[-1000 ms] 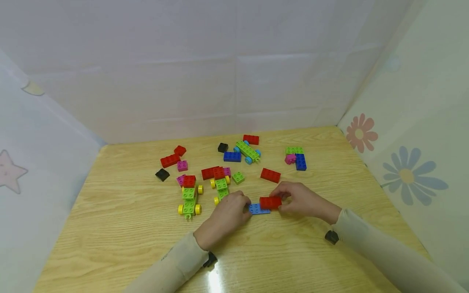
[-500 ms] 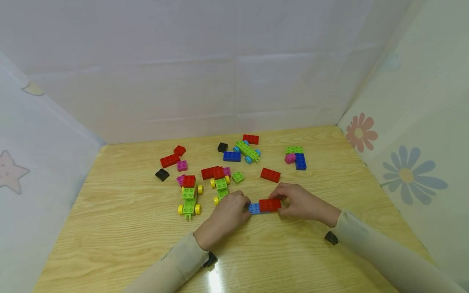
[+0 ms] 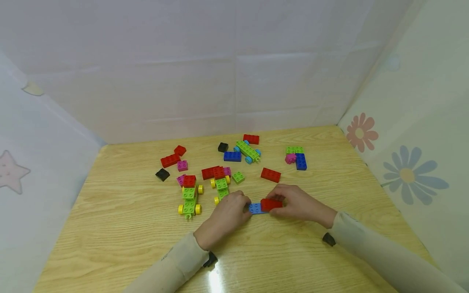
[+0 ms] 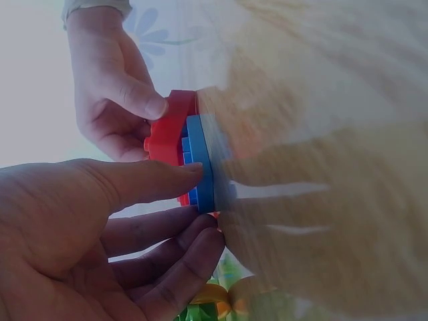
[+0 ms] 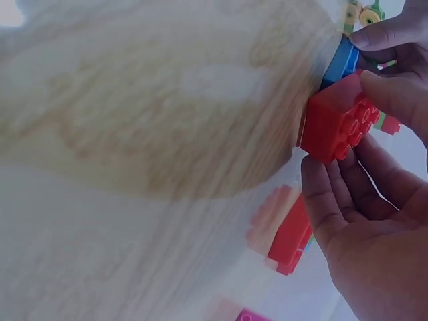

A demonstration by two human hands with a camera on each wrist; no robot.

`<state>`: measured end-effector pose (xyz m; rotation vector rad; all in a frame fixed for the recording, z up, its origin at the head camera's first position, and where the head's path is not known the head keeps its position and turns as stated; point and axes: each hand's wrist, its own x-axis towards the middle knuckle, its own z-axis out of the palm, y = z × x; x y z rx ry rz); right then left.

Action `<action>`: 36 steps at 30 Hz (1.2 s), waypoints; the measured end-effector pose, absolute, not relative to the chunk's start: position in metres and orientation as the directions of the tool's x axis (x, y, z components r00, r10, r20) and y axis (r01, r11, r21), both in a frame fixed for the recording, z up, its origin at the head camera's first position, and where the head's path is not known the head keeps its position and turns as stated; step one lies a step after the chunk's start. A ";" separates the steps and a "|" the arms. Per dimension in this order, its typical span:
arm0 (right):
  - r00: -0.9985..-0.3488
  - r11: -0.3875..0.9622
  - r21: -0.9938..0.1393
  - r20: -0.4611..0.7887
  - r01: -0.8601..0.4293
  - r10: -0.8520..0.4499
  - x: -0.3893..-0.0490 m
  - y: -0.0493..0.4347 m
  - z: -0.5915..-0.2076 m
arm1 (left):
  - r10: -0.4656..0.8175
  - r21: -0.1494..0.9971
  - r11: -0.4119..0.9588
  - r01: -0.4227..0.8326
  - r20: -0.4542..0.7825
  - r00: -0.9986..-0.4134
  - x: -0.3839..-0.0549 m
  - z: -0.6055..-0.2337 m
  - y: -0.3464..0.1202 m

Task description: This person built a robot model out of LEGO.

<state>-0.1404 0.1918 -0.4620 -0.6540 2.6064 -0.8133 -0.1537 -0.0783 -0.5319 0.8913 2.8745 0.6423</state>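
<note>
Low over the table, a flat light-blue building plate (image 3: 255, 208) lies with its left end between the thumb and fingers of my left hand (image 3: 228, 209). My right hand (image 3: 298, 203) grips a red building brick (image 3: 270, 204) over the plate's right part. In the left wrist view, the red brick (image 4: 167, 130) sits slightly askew along the studded side of the blue plate (image 4: 200, 157); I cannot tell whether they are pressed together. The right wrist view shows the thumb on one side of the red brick (image 5: 324, 124) and the fingers on the other.
A loose red brick (image 3: 270, 175) lies just beyond my right hand. Two green vehicles with yellow wheels, one at far left (image 3: 189, 205), stand beside my left hand. Farther back are a green wheeled base (image 3: 247, 150), a dark-blue brick (image 3: 232, 156) and several small bricks.
The red brick has shifted slightly over the plate and changed its tilt, and the right hand's fingers now cover more of it. The left hand and the plate stay in place.
</note>
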 end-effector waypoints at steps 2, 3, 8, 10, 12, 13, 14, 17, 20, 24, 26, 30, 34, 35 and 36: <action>-0.840 0.728 -0.598 -0.160 -0.336 -0.519 -0.141 0.191 -0.463 | 0.553 0.409 0.746 0.526 0.059 -0.831 -0.153 -0.532 -0.078; -0.840 0.725 -0.597 -0.151 -0.343 -0.522 -0.141 0.190 -0.464 | 0.553 0.408 0.747 0.525 0.059 -0.831 -0.153 -0.531 -0.078; -0.837 0.709 -0.597 -0.113 -0.374 -0.536 -0.141 0.188 -0.464 | 0.548 0.404 0.752 0.521 0.055 -0.834 -0.153 -0.531 -0.078; -0.834 0.708 -0.593 -0.106 -0.385 -0.542 -0.142 0.187 -0.463 | 0.547 0.403 0.754 0.519 0.054 -0.836 -0.154 -0.531 -0.078; -0.827 0.708 -0.582 -0.104 -0.399 -0.552 -0.142 0.185 -0.462 | 0.545 0.400 0.756 0.519 0.055 -0.837 -0.154 -0.532 -0.078; -0.824 0.709 -0.576 -0.105 -0.406 -0.557 -0.143 0.184 -0.462 | 0.545 0.398 0.756 0.519 0.056 -0.837 -0.154 -0.532 -0.078; -0.819 0.708 -0.570 -0.104 -0.416 -0.565 -0.143 0.183 -0.461 | 0.545 0.398 0.757 0.519 0.056 -0.837 -0.154 -0.533 -0.078; -0.804 0.703 -0.556 -0.099 -0.444 -0.586 -0.144 0.181 -0.459 | 0.547 0.399 0.754 0.522 0.058 -0.835 -0.154 -0.532 -0.078; -0.795 0.696 -0.551 -0.093 -0.460 -0.600 -0.144 0.179 -0.457 | 0.551 0.399 0.751 0.526 0.060 -0.832 -0.153 -0.531 -0.078; -0.785 0.696 -0.542 -0.102 -0.472 -0.611 -0.146 0.179 -0.456 | 0.550 0.396 0.751 0.528 0.065 -0.832 -0.153 -0.531 -0.078; -0.780 0.698 -0.537 -0.111 -0.474 -0.616 -0.148 0.178 -0.456 | 0.549 0.398 0.751 0.528 0.068 -0.833 -0.153 -0.531 -0.078; -0.775 0.701 -0.540 -0.135 -0.466 -0.618 -0.149 0.176 -0.453 | 0.547 0.402 0.750 0.525 0.069 -0.834 -0.152 -0.530 -0.078; -0.772 0.702 -0.542 -0.144 -0.461 -0.619 -0.150 0.175 -0.451 | 0.547 0.403 0.752 0.522 0.061 -0.835 -0.152 -0.530 -0.078; -0.772 0.701 -0.542 -0.143 -0.463 -0.620 -0.150 0.175 -0.451 | 0.547 0.402 0.752 0.522 0.060 -0.835 -0.152 -0.530 -0.078; -0.771 0.701 -0.543 -0.144 -0.463 -0.620 -0.151 0.175 -0.452 | 0.548 0.402 0.752 0.521 0.058 -0.835 -0.152 -0.530 -0.078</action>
